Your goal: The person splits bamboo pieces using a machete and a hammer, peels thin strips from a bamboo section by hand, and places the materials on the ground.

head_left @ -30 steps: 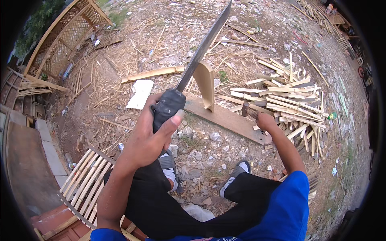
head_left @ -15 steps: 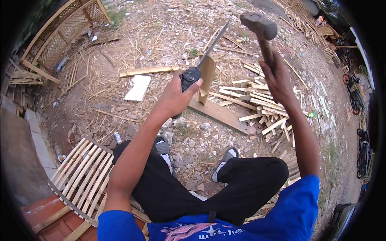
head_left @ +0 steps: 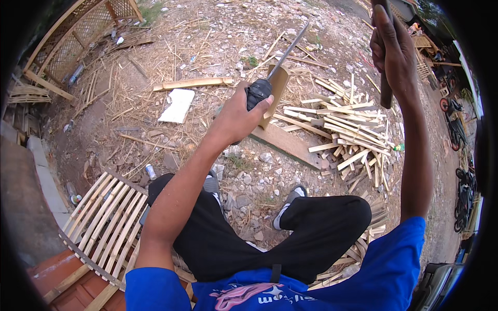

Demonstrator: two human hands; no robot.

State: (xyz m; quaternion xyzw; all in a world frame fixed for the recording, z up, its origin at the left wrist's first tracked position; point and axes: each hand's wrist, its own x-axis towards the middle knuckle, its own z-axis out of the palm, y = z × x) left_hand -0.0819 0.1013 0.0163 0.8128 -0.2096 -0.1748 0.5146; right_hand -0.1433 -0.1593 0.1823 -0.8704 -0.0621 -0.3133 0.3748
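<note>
My left hand is closed around the black-wrapped handle of a machete. The blade slants up and away, lying across the top of a split bamboo piece. That piece stands on end, slightly tilted, on a flat wooden board on the ground. Raised at the upper right, my right hand grips a hammer by its handle. The hammer's head is cut off by the top edge of the view.
A heap of split bamboo strips lies right of the board. Left of it are a bamboo length and a white slab. A slatted bamboo panel is at lower left, and a lattice frame stands at far left.
My right hand has lifted the hammer up and to the right, taking its head out of view. My left hand, the machete and the bamboo piece have shifted slightly right in the picture.
</note>
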